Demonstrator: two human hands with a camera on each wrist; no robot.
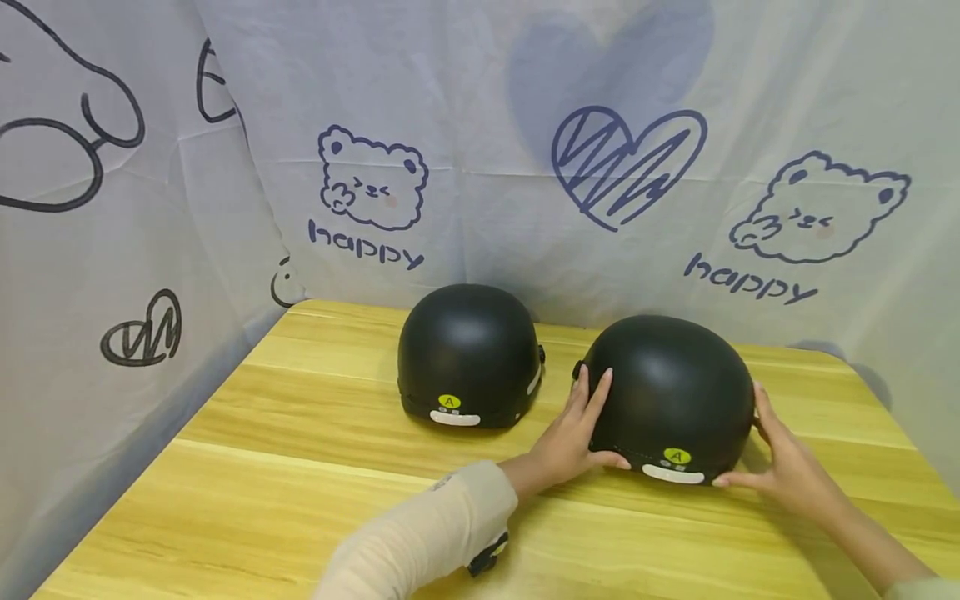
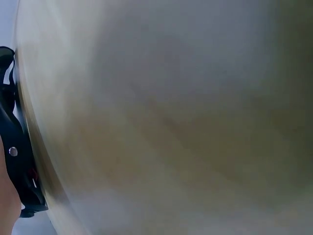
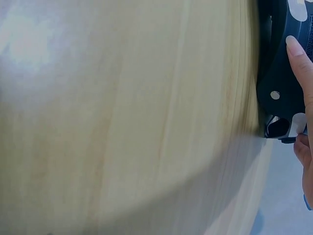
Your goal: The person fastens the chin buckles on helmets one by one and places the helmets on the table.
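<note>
Two matte black helmets with yellow "A" stickers and pale strips sit on the table. My left hand point(image 1: 566, 437) holds the near side of the right helmet point(image 1: 667, 392), its fingers up the shell and its thumb by the lower rim. On the opposite side, my right hand point(image 1: 787, 467) grips the same helmet, thumb at the rim near the pale strip. The right wrist view shows that thumb pressed on the helmet's dark edge point(image 3: 283, 73). Only a sliver of helmet point(image 2: 17, 166) appears in the left wrist view. The left helmet point(image 1: 468, 354) stands apart, untouched.
The wood-grain table point(image 1: 262, 500) spreads under both helmets. White cloth point(image 1: 480, 208) printed with bears and hearts hangs behind it and along the left. A small black device point(image 1: 489, 554) shows beneath the left sleeve point(image 1: 427, 525).
</note>
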